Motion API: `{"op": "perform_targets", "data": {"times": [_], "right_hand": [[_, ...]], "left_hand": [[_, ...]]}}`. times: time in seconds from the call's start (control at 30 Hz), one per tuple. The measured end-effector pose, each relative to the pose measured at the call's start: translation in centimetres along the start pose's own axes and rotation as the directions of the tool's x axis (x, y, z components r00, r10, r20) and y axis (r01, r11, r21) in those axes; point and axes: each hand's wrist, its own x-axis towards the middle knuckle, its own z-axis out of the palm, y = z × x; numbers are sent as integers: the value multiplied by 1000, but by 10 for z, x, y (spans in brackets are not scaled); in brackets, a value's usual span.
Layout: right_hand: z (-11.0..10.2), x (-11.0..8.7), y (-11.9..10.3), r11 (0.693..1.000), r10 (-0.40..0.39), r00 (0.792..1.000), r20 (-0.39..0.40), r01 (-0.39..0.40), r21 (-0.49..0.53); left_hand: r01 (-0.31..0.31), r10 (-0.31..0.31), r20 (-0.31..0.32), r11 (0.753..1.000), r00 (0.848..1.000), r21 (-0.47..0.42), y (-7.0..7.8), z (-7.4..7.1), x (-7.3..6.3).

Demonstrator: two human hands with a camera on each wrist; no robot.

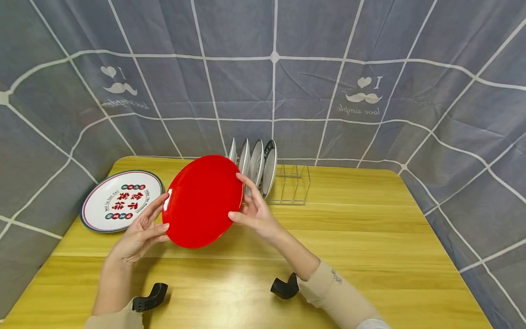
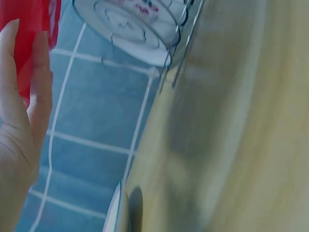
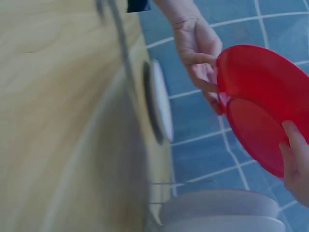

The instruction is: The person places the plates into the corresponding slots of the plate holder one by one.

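Note:
A red plate (image 1: 203, 201) is held up above the table, tilted, between both hands. My left hand (image 1: 141, 230) pinches its left rim, thumb in front and fingers behind. On the opposite rim, my right hand (image 1: 256, 212) grips it with thumb and fingers. The right wrist view shows the underside of the red plate (image 3: 260, 106) with a raised ring. Behind the plate, several white plates (image 1: 269, 167) stand upright in a wire rack (image 1: 293, 187), partly hidden by the red plate and right hand.
A large white plate (image 1: 123, 201) with a dark blue rim and red and green lettering lies flat at the table's left. The wooden table (image 1: 349, 246) meets a grey checked curtain (image 1: 304, 91) at the back and sides.

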Motion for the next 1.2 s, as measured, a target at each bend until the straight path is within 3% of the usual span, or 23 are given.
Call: {"op": "perform_targets", "data": {"times": [0.13,0.23,0.33,0.47,0.63,0.77,0.97,1.1,1.2], "right_hand": [[-6,-2,-16,998,-41,998,-37,42,38],[-13,-4,-28,995,-71,996,-51,74,62],[-22,-7,-42,991,-103,991,-83,109,74],[-35,-12,-63,986,-146,975,-169,157,52],[-54,-19,-89,971,-220,938,-266,236,28],[-72,-28,-104,944,-292,904,-311,325,62],[-96,-43,-115,905,-371,841,-393,422,49],[-110,-51,-119,888,-396,795,-460,459,29],[-118,-56,-118,889,-380,775,-505,457,32]], "left_hand": [[13,-12,-23,999,1000,50,1,12,17],[24,-17,-50,990,999,139,2,19,31],[34,-7,-102,964,995,264,2,25,45],[61,27,-204,909,979,412,-1,26,63],[119,50,-296,844,954,524,-11,18,84],[150,60,-330,804,942,575,-22,11,99],[191,109,-376,713,920,675,-34,6,117],[193,172,-415,687,894,700,-35,7,126],[207,200,-438,664,876,719,-35,9,130]]}}
